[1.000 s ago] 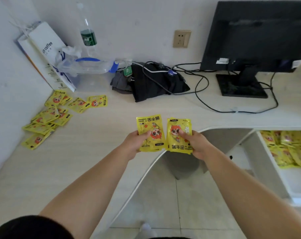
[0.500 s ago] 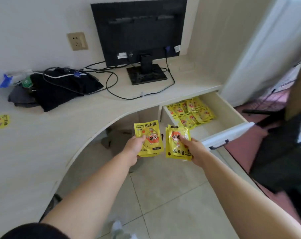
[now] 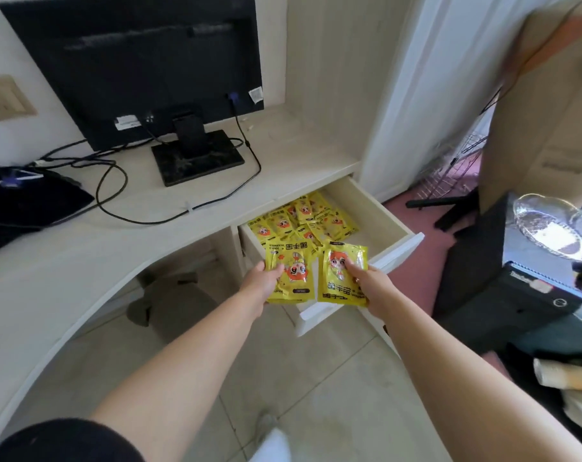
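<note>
My left hand point(image 3: 262, 284) grips a small stack of yellow hand-warmer packets point(image 3: 291, 273) with a cartoon face on them. My right hand point(image 3: 369, 284) holds a second stack of the same yellow packets point(image 3: 341, 278), thumb pressed on the front. Both stacks hover over the front edge of an open white drawer point(image 3: 379, 211) under the desk. Inside the drawer lie several more yellow packets point(image 3: 303, 221), piled toward its back left.
A black monitor point(image 3: 133, 68) stands on the white desk point(image 3: 66, 261) with cables trailing from it. A dark cloth bundle point(image 3: 23, 201) lies at the left. A black computer case point(image 3: 523, 288) with a glass dish point(image 3: 549, 228) on top stands to the right.
The view has swung right from the desk's left side to the drawer. Both hands have carried their packet stacks from above the desk edge to over the open drawer.
</note>
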